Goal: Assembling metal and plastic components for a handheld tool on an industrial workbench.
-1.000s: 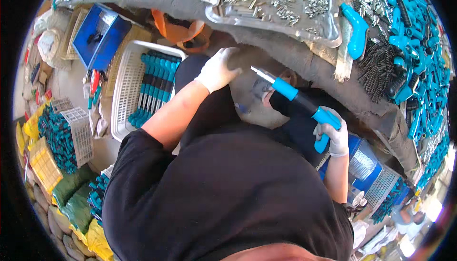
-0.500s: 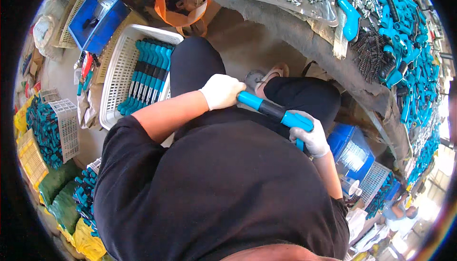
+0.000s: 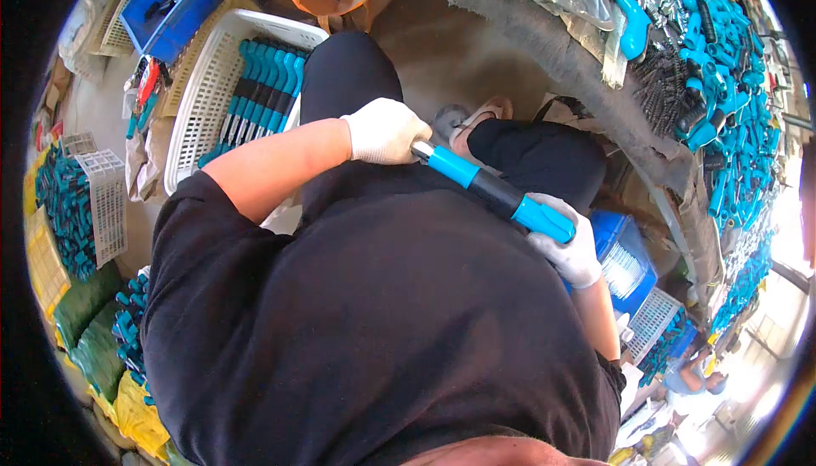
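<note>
A teal-and-black tubular tool (image 3: 495, 195) lies slantwise across my lap, gripped at both ends. My left hand (image 3: 385, 132), in a white glove, is closed round its upper-left end, where a short piece of silver metal (image 3: 422, 151) shows between the fist and the teal sleeve. My right hand (image 3: 571, 249), also gloved in white, wraps the teal handle at the lower-right end. That hand partly covers the handle, and its fingertips are hidden underneath. Left of my knee, a white plastic basket (image 3: 192, 109) holds a row of similar teal-and-black tools (image 3: 265, 92) with silver shafts.
A cloth-edged workbench (image 3: 544, 28) curves along the right, carrying heaped teal parts (image 3: 722, 101), black springs (image 3: 663, 96) and small metal pieces. Blue bins (image 3: 174, 7) stand far left and at right. An orange bag (image 3: 331, 3) sits ahead. Another person (image 3: 693, 378) is at far right.
My left fist has shifted slightly left, and silver metal now shows beside the teal sleeve. The handle has turned in my right hand. The whole view has moved a little.
</note>
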Available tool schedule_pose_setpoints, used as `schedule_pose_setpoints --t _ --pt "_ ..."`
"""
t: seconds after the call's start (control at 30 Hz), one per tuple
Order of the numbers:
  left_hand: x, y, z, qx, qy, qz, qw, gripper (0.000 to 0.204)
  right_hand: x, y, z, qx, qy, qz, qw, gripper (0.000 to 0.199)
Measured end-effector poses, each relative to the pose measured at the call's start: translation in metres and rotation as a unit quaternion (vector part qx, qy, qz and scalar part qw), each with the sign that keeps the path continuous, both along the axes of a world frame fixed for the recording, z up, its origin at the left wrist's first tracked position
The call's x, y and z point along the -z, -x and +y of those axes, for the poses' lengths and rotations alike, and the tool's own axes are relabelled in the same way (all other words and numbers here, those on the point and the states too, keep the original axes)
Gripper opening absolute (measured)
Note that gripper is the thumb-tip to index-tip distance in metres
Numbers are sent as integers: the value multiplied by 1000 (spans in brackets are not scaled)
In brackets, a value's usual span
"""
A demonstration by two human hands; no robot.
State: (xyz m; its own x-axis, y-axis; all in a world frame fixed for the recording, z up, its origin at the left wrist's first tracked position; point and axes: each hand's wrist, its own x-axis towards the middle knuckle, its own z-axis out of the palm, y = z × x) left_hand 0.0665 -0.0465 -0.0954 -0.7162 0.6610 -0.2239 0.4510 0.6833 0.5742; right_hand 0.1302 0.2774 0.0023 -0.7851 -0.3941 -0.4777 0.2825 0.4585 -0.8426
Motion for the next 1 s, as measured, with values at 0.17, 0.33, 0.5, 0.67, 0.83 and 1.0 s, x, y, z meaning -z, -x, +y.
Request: schedule_pose_setpoints --t 0.17,0.33,0.5,0.67,0.83,1.0 --pt "-13 -7 -4 9 0 2 1000 15 -8 -3 4 -29 -12 35 999 56" --pt "-29 -14 -6 17 3 -15 1000 13 -20 -7 4 -68 -41 65 995 55" --pt "-43 -24 -14 41 -17 -80 996 15 -34 -14 -1 -106 -50 117 986 53" --pt "-58 -38 -27 40 14 -119 992 20 -51 -20 2 -166 -19 141 976 51" --pt "-71 -50 -27 53 52 -130 989 22 -60 -16 -9 -327 -184 287 882 41" --pt "-97 -60 -6 48 118 -285 950 17 -32 -15 -20 -363 -162 574 716 42"
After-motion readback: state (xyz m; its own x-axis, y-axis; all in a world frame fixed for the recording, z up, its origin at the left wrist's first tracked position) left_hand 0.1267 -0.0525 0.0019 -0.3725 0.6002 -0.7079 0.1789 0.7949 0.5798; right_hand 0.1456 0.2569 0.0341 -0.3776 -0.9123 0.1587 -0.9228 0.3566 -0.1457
